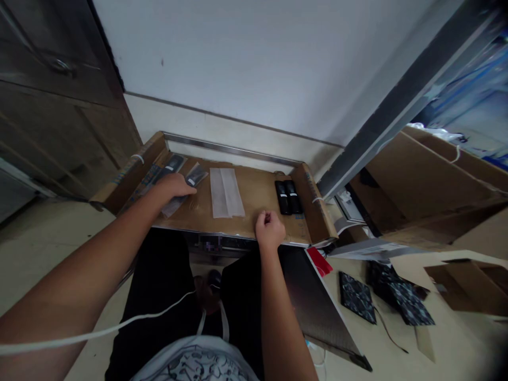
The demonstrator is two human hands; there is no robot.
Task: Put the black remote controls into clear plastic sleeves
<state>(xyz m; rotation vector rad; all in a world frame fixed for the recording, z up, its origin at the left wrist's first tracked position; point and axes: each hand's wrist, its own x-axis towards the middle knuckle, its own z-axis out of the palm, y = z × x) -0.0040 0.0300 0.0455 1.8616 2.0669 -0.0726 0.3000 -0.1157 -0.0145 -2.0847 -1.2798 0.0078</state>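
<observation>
My left hand [177,186] is closed at the left end of the cardboard-lined tray, its fingers on a black oblong item in a clear plastic sleeve [197,174]. Other sleeved black items [173,163] lie beside and partly under this hand, and its grip is partly hidden. Translucent flat plastic sleeves [226,192] rest in the middle of the tray. My right hand [270,229] is curled into a loose fist at the tray's front edge, with nothing visible in it. Close to it, two unwrapped black oblong items [288,197] with small white labels lie side by side.
Cardboard walls close the tray [254,185] at both ends, and a wall stands behind it. To the right is a large cardboard box [428,185]. Black patterned packets [357,296] lie on the floor. A white cable [146,316] crosses my left forearm and lap.
</observation>
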